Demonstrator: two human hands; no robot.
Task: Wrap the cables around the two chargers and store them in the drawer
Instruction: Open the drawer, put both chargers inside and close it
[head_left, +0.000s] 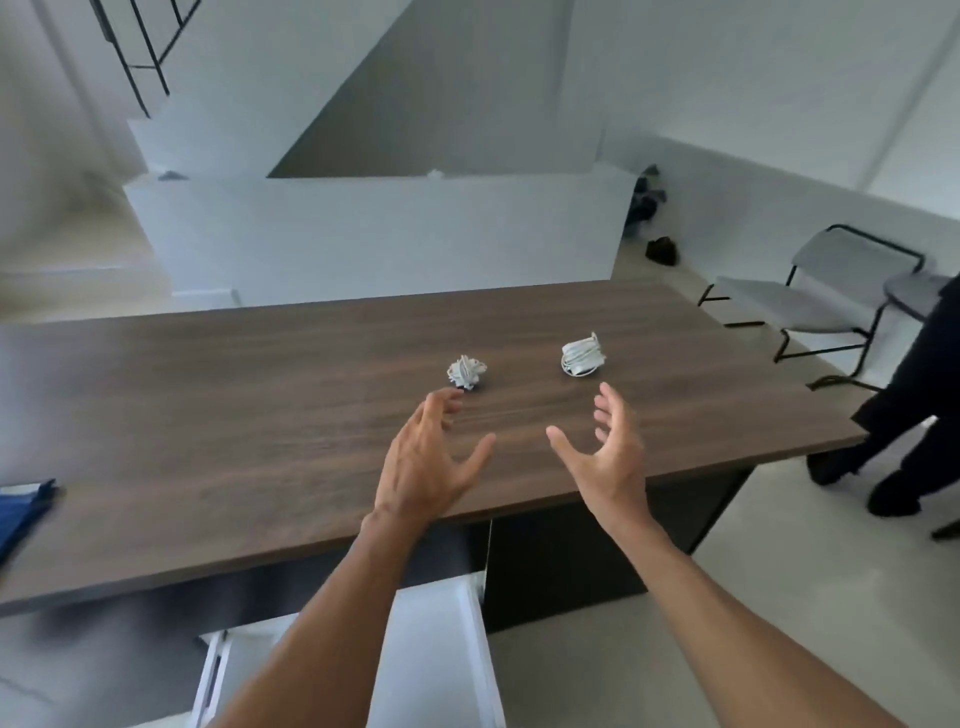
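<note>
Beyond both hands (spread, empty) lie two wrapped chargers (524, 364).

Ahead of our left hand (428, 457) we see a white cable-wound charger (466, 372); beyond our right hand (605, 457) lies a second white charger (583, 355). Both sit on a dark brown, wood-grained table (260, 415). Below our wrists the drawer (441, 649) looks white; far left, something blue (23, 512), perhaps cloth.
</note>
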